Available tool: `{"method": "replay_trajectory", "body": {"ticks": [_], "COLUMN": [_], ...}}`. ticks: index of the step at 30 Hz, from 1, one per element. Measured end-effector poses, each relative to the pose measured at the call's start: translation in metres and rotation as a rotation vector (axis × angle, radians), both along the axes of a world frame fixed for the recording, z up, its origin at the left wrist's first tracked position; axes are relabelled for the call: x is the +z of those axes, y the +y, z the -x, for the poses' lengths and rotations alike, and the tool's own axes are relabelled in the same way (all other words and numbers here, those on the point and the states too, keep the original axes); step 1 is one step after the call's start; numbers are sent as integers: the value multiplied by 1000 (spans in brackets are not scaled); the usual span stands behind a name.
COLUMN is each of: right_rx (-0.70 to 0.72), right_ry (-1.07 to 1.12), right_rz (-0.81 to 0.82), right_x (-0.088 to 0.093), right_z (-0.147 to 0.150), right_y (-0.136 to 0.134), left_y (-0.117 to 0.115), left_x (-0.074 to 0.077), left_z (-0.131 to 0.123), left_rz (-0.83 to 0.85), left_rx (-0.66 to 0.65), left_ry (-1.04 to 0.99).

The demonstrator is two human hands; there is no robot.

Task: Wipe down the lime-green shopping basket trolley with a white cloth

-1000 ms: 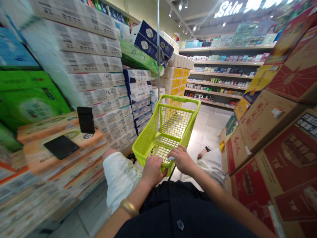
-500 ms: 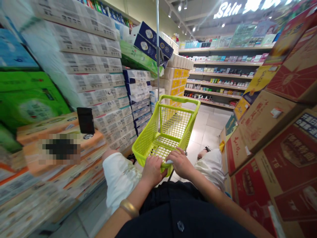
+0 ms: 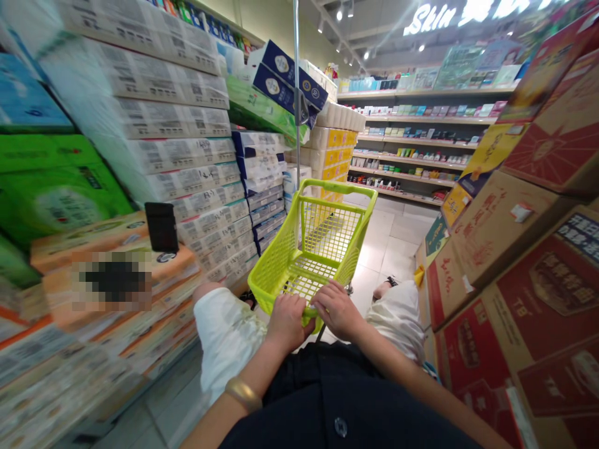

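A lime-green mesh shopping basket [image 3: 318,240] stands in front of me in a narrow store aisle, with nothing lying in it. My left hand [image 3: 289,321] is closed round the basket's near rim, a gold bangle on its wrist. Right beside it, my right hand [image 3: 337,310] is also wrapped over the near rim. Both hands touch the basket close together. My knees in white trousers show on either side below them.
Stacked packs of tissue and paper rolls [image 3: 178,149] wall the left side, with a black device [image 3: 161,226] propped on orange packs. Red and brown cartons [image 3: 515,249] pile up on the right. Tiled floor [image 3: 393,240] leads to far product shelves [image 3: 412,143]. A metal pole [image 3: 296,87] rises behind the basket.
The basket and both hands have shifted slightly to the left. My right hand has slid a little closer to the left one on the rim.
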State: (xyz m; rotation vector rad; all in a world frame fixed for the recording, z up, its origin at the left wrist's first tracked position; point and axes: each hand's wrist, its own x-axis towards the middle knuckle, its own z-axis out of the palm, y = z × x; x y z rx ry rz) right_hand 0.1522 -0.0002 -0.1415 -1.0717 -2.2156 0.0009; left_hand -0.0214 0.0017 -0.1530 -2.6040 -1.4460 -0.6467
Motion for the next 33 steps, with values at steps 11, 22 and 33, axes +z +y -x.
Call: {"method": "replay_trajectory", "body": {"ticks": [11,22,33], "right_rx": [-134,20,-3], "right_ry": [106,148,44], "right_rz": [-24,-49,-30], "right_x": [0,-4,-6], "right_z": [-2,-6,9], "right_y": [18,3,-4], "left_y": [0,-2,-1], "left_x": [0,0,0], "left_z": [-2,-1,1], "left_rz": [15,16,15], "left_rx": [-13,-9,-30], "left_ry": [-29,-24,-20]}}
